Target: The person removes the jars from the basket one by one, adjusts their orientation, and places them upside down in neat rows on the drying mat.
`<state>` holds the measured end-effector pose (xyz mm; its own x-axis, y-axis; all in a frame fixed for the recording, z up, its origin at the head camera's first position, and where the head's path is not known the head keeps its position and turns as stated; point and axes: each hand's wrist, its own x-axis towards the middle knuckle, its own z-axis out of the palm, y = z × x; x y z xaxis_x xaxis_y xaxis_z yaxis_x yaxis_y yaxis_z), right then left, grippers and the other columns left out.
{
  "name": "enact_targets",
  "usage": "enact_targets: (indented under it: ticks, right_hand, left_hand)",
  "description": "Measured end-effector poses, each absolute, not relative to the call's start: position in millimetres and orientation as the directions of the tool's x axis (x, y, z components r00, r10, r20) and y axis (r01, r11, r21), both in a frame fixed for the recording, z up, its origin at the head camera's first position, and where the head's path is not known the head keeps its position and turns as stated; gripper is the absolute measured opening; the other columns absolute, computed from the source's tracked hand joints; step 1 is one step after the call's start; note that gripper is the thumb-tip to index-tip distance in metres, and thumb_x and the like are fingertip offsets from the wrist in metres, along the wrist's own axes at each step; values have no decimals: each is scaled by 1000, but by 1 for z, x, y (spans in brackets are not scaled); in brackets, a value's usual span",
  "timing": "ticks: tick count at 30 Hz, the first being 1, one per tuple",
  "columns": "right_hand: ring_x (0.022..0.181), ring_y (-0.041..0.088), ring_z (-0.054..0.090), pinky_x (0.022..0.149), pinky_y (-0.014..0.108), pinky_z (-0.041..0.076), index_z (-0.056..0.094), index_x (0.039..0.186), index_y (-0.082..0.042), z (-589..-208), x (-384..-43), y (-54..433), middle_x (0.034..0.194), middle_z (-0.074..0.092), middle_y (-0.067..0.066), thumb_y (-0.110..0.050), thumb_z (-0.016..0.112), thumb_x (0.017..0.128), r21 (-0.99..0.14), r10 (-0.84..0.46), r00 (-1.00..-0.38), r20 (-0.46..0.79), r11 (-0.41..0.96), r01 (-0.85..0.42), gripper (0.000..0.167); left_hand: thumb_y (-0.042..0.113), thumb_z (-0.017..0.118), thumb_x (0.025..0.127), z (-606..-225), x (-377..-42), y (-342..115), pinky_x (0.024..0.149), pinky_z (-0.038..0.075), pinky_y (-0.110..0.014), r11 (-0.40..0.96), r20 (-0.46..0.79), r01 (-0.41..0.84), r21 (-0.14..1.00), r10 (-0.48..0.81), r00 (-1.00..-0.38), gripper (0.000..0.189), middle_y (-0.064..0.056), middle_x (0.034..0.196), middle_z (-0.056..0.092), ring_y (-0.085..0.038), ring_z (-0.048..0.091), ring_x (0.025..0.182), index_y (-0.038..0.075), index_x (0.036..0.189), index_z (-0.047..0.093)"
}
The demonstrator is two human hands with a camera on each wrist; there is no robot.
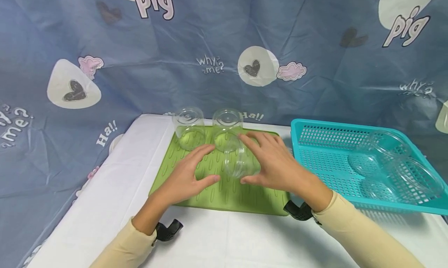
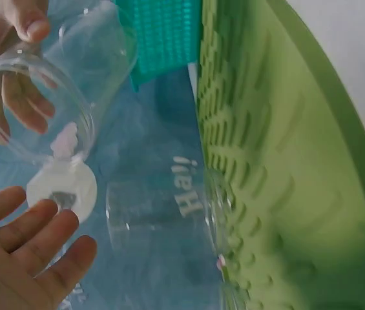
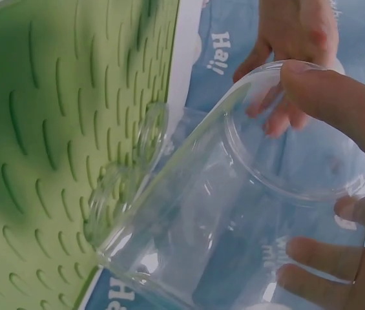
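My right hand grips a clear jar near its ridged mouth. The jar is tipped on its side above a green ribbed mat, its mouth toward my left hand. In the right wrist view the thumb and fingers lie around the transparent jar. My left hand is held just left of the mouth, fingers spread, apart from the jar; the left wrist view shows these fingers holding nothing. Two more clear jars, the left and the right, stand bottom-up at the mat's back.
To the right is a turquoise plastic basket with several clear jars inside. A white cloth covers the table. Behind it hangs a blue printed curtain.
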<state>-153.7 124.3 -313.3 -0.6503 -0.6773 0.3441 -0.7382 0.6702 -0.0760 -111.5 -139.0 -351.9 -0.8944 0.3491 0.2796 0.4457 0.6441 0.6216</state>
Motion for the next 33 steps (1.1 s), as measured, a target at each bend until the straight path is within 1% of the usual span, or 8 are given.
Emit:
enact_targets:
  ticks: [3,7,11,16,17,23,29,33]
  right_hand:
    - [132,32,48,107,59,39,37,152,-20,-314,-150,121,144,49,10,-59,86,66,-35,-682,-638,357,673,-739,106]
    - [128,31,51,104,56,42,39,150,-18,-315,-144,116,140,52,10,-61,86,64,28,-687,-612,391,674,-739,107]
    - [126,31,52,104,55,42,40,149,-17,-319,-139,111,137,54,12,-61,87,63,60,-690,-590,420,669,-741,107]
    - [128,32,51,105,56,43,41,146,-16,-323,-134,107,136,54,14,-61,86,63,96,-691,-576,437,672,-734,104]
    - [128,32,51,105,56,44,41,146,-16,-324,-134,107,136,54,14,-61,86,64,100,-692,-575,437,673,-733,104]
    - [128,33,51,104,57,45,41,146,-16,-327,-133,106,137,53,16,-62,85,64,108,-692,-573,438,674,-731,104]
    - [128,32,52,103,55,45,41,146,-16,-326,-132,105,137,54,15,-62,85,64,110,-695,-574,433,673,-731,104]
    - [127,30,52,102,54,45,40,146,-16,-327,-132,105,137,53,13,-63,84,64,112,-696,-575,429,673,-731,104]
  left_hand:
    - [38,75,87,-350,-113,-130,112,40,-62,609,245,434,664,371,-896,85,-7,159,36,-33,39,145,18,156,29]
    - [40,75,87,-350,-116,-121,111,45,-55,570,203,417,708,402,-893,95,-3,162,30,-27,41,144,22,159,17]
    - [39,79,84,-351,-117,-116,110,47,-50,534,199,410,740,408,-891,103,0,164,24,-25,40,144,26,160,10]
    - [31,84,79,-354,-118,-113,111,49,-39,484,224,425,765,419,-880,110,-1,163,24,-27,38,145,23,160,11]
    - [30,84,79,-354,-118,-113,111,49,-38,475,226,425,770,420,-879,110,-1,162,25,-28,38,145,23,160,11]
    - [25,84,79,-357,-119,-113,112,48,-41,426,250,432,795,419,-873,106,-4,161,27,-31,38,144,21,160,15]
    - [21,85,78,-358,-119,-113,110,50,-37,399,259,419,816,395,-881,101,-2,157,32,-26,39,141,25,157,23]
    - [21,85,77,-358,-119,-113,108,51,-36,403,257,413,817,386,-886,97,-1,154,35,-26,41,139,23,155,27]
